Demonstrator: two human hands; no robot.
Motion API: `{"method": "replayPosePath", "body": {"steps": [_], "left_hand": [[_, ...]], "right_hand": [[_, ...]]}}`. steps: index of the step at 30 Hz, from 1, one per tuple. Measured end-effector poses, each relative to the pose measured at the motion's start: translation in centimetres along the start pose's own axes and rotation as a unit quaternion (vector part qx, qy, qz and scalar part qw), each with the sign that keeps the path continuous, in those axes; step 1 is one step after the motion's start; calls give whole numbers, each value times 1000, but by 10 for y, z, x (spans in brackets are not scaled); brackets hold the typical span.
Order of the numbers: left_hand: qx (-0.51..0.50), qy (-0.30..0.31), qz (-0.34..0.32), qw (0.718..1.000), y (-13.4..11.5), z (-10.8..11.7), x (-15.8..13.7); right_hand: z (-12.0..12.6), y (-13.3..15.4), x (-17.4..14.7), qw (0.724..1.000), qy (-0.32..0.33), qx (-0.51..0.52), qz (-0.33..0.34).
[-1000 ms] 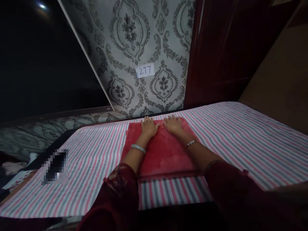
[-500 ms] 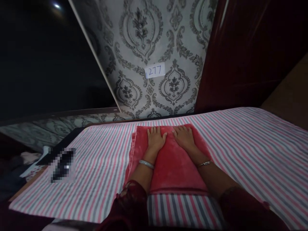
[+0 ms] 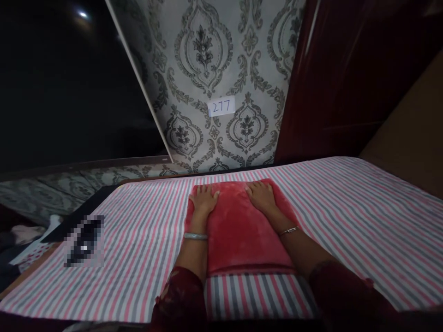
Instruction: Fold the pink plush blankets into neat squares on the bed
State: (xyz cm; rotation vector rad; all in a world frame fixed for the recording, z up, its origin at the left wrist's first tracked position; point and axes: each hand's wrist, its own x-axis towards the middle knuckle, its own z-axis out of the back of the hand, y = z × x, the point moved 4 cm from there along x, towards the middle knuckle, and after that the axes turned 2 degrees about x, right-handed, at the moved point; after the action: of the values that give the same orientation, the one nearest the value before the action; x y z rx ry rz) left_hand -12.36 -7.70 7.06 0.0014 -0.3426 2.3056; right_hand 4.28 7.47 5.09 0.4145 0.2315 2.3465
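Observation:
A folded red plush blanket (image 3: 242, 230) lies flat on a striped cloth (image 3: 145, 249) in front of me. My left hand (image 3: 204, 201) rests palm down on its far left part, fingers spread toward the far edge. On the far right part lies my right hand (image 3: 261, 196), also flat with the fingers stretched out. Neither hand grips anything. Both forearms reach in from the near side, and parts of the blanket's side edges are hidden under them.
A large dark screen (image 3: 69, 83) stands at the back left. Patterned wallpaper with a paper label (image 3: 221, 106) reading 277 is behind. A dark red glossy panel (image 3: 332, 83) rises at the right. A pixelated dark object (image 3: 85, 242) sits on the cloth's left side.
My left hand has slid left across the blanket to its left edge. My right hand stays near the far right part. The view has shifted slightly.

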Motion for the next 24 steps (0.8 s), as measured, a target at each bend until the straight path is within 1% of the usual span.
{"method": "replayPosePath", "body": {"steps": [5, 8, 10, 13, 15, 19, 24], "left_hand": [[20, 15, 13, 1000, -5, -3, 1], [53, 24, 27, 998, -7, -3, 2], [65, 35, 32, 997, -7, -3, 3], [65, 53, 39, 996, -4, -5, 6], [51, 67, 37, 996, -1, -6, 8], [27, 91, 37, 995, 4, -9, 10], [29, 88, 37, 995, 2, -10, 7]], "right_hand": [[3, -4, 4, 1000, 15, 14, -1], [6, -15, 8, 1000, 29, 8, -2], [7, -27, 9, 999, 40, 6, -26], [5, -43, 10, 995, 64, 30, -71], [2, -50, 10, 993, 75, 47, -83], [-1, -52, 11, 991, 84, 64, -82], [2, -48, 10, 990, 93, 72, -80]]}}
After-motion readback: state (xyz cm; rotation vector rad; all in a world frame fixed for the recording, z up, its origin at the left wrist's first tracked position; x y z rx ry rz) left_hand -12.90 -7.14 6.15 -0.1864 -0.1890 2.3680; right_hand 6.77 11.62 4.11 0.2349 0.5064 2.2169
